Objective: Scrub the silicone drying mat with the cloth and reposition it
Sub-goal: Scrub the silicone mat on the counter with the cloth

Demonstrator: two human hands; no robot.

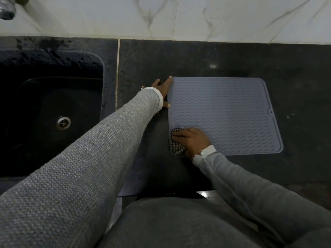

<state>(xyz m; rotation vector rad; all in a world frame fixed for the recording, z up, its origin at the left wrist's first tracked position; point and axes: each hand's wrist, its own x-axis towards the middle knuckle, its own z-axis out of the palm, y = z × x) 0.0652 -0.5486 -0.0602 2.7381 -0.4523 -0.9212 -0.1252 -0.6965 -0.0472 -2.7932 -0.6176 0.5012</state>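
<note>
- Two grey knitted sleeves fill the lower part of the frame, one rising from the lower left corner, the other from the lower right, both above a grey-clothed torso at bottom centre.
- The right hand (192, 141), just below frame centre, lies knuckles-up on a checked cloth (176, 144) and presses it onto the mat's lower left corner; its fingers curl over the bunched fabric, gripping it.
- The cloth shows a dark-and-light check and reaches the mat's left edge.
- The silicone drying mat (225, 115), blue-grey with wavy ridges and a raised rim, lies flat on the black stone countertop (295, 72) in the centre right of the frame; a small notch with a hole sits midway along its right edge.
- The left hand (162, 92), slightly left of centre, rests on the countertop against the mat's upper left edge, fingers straight and spread, one fingertip at the upper left corner, holding nothing.
- A black sink (53, 111) with a metal drain (63, 122) fills the left of the frame, its far rim speckled with droplets.
- White marble-patterned wall tiles (197, 17) run across the top, and a blurred chrome tap (7, 9) shows in the upper left corner.
</note>
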